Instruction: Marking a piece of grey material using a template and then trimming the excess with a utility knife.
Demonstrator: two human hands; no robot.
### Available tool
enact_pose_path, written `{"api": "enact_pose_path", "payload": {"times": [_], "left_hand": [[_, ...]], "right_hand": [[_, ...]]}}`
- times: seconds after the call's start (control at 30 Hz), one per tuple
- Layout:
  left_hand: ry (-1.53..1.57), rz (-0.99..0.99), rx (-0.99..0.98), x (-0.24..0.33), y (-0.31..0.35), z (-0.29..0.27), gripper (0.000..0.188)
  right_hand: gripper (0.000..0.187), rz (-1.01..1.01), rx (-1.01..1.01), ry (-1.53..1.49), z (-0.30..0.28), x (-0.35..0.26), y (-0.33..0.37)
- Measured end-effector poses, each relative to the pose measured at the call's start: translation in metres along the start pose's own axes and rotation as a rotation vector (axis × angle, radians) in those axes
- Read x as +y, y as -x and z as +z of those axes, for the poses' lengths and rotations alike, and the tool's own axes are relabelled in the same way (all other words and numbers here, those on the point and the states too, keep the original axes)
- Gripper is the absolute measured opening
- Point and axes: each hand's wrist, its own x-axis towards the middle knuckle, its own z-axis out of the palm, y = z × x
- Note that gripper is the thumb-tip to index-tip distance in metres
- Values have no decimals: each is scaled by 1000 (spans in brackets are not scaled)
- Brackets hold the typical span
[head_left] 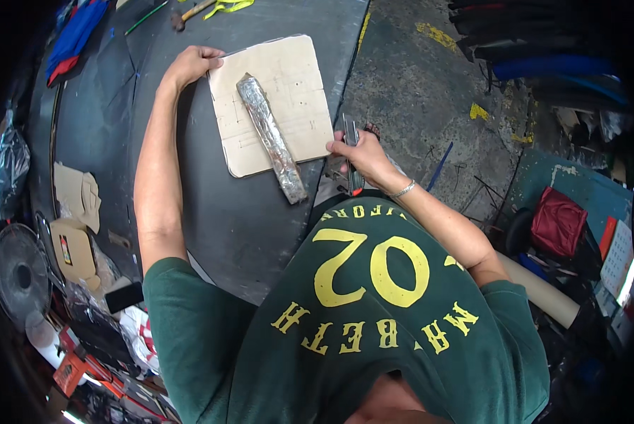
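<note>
A squarish beige cardboard piece (288,78) with rounded corners and small pen marks lies on the dark table, near its right edge. Across it rests a long bar wrapped in shiny clear film or tape (269,131), its lower end reaching past the cardboard. My left hand (195,65) is closed on the cardboard's upper left corner, thumb on top; its fingertips are partly hidden. My right hand (359,152) grips a grey and black utility knife (351,141) with a red end. The right thumb touches the cardboard's lower right corner.
The dark table (218,233) ends just right of the cardboard. A hammer (189,14), a green stick (146,18) and a yellow strap (228,6) lie at the far side. Cardboard scraps (76,198) and a fan (21,275) are at left. Beyond the edge is concrete floor (409,92).
</note>
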Motion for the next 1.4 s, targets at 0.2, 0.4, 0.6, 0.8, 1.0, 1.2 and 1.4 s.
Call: {"api": "enact_pose_path", "payload": {"times": [0.2, 0.4, 0.6, 0.8, 1.0, 1.2, 1.4], "left_hand": [[427, -280, 98, -38, 86, 25, 35], [856, -537, 394, -16, 199, 100, 25], [1103, -707, 802, 54, 262, 197, 23], [1198, -803, 1138, 87, 272, 259, 31], [1156, -937, 1253, 82, 271, 278, 33], [1062, -994, 1393, 68, 261, 297, 38], [1069, -962, 1369, 74, 260, 282, 40]], "right_hand": [[26, -97, 0, 285, -25, -42, -31], [28, -287, -215, 823, -38, -145, -133], [25, -609, -524, 1371, 57, -226, -219], [35, -793, -703, 1624, 200, -232, -207], [18, -504, -1150, 1459, 259, -227, -228], [11, -700, -1046, 1487, 276, -190, -225], [11, -416, -1348, 1332, 295, -197, -250]]}}
